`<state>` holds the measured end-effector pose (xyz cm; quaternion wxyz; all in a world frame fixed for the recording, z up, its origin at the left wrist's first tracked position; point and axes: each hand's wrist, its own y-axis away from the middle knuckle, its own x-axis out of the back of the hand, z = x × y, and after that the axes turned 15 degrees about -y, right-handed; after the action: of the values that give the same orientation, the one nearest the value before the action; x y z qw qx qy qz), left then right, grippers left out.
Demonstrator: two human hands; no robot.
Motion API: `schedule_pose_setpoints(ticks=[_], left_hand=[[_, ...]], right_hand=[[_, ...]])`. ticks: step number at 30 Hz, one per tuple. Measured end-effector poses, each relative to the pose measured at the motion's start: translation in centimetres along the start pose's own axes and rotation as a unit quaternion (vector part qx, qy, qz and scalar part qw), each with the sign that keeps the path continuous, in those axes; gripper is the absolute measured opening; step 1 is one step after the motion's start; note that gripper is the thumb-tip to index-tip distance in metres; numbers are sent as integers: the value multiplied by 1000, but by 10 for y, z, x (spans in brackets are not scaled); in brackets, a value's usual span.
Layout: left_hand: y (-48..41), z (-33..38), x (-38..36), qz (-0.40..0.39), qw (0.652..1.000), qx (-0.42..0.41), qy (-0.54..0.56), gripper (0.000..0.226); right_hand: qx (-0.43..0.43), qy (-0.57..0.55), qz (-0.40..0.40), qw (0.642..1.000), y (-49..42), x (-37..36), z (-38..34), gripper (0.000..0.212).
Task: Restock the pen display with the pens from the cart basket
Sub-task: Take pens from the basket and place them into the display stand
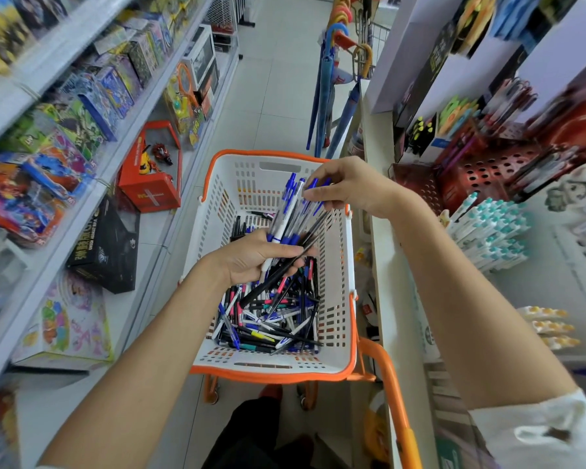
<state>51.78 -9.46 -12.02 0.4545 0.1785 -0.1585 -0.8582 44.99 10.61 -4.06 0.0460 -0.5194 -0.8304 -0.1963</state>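
Toward 6 o'clock the cart basket [268, 375] holds a heap of loose pens [271, 319], its far part hidden under our left grip [247, 257], which is clamped round a bundle of pens [290, 216]. At 1 o'clock our right grip [349, 184] pinches the bundle's blue-capped tops. At 3 o'clock the pen display [491, 231] is blurred, its slots unreadable

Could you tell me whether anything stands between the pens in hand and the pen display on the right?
Nothing visible does. The left hand grips the bunch of pens above the basket, the right hand pinches their upper ends, and the pen display sits to the right past the shelf edge, with open air between.
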Motion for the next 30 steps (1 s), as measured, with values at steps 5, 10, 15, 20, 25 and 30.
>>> schedule_pose_setpoints(ticks=[5, 10, 15, 20, 25, 30], left_hand=[[0, 1, 11, 19, 999, 0, 35, 28], [-7, -1, 21, 123, 978, 10, 167, 17], [-25, 10, 8, 253, 885, -13, 389, 9], [-26, 14, 7, 266, 877, -26, 400, 17], [-32, 5, 11, 273, 869, -26, 412, 24], [-34, 3, 8, 255, 899, -51, 353, 16]], right_hand=[[5, -34, 9, 999, 8, 2, 1, 13], [107, -119, 178, 971, 14, 7, 1, 13], [292, 18, 267, 918, 20, -62, 32, 9], [279, 109, 260, 918, 20, -94, 70, 10], [209, 19, 317, 925, 20, -107, 72, 5], [212, 52, 302, 928, 22, -114, 72, 7]])
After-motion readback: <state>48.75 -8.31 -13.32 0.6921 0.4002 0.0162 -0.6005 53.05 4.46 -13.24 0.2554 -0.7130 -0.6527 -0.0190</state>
